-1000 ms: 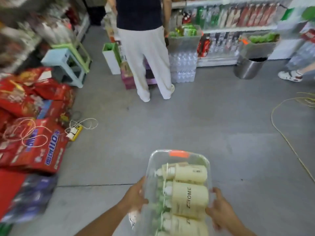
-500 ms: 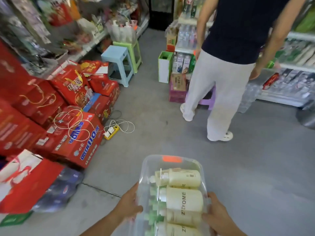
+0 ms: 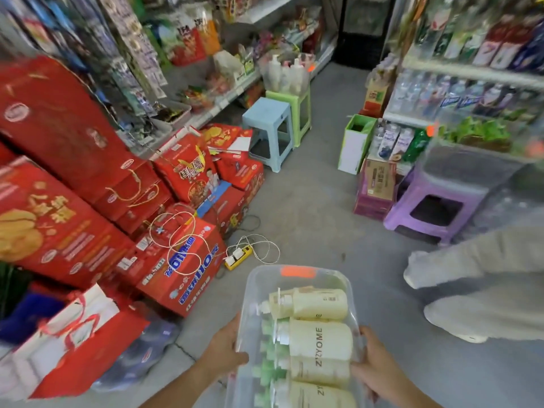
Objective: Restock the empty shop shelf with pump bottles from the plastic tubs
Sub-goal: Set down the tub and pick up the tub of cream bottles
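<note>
I carry a clear plastic tub [image 3: 297, 279] with an orange sticker on its far rim, low in the middle of the view. Several cream pump bottles [image 3: 319, 338] lie on their sides in it, beside green ones. My left hand [image 3: 225, 350] grips the tub's left wall and my right hand [image 3: 375, 362] grips its right wall. Another clear tub [image 3: 287, 73] holding upright pump bottles stands on a green stool [image 3: 303, 106] far up the aisle. The shelf [image 3: 223, 103] on the left is crowded with goods.
Red gift boxes [image 3: 182, 260] are stacked along the left, with a red bag [image 3: 85, 346] nearest me. A yellow power strip [image 3: 239, 256] and white cable lie on the floor. A blue stool [image 3: 272, 129], a purple stool [image 3: 432, 207] and a person's legs [image 3: 482, 278] line the aisle.
My view has swung left and moved up the aisle with the tub still in both hands. The person in pale trousers has shifted to the right edge; the stools are nearer.
</note>
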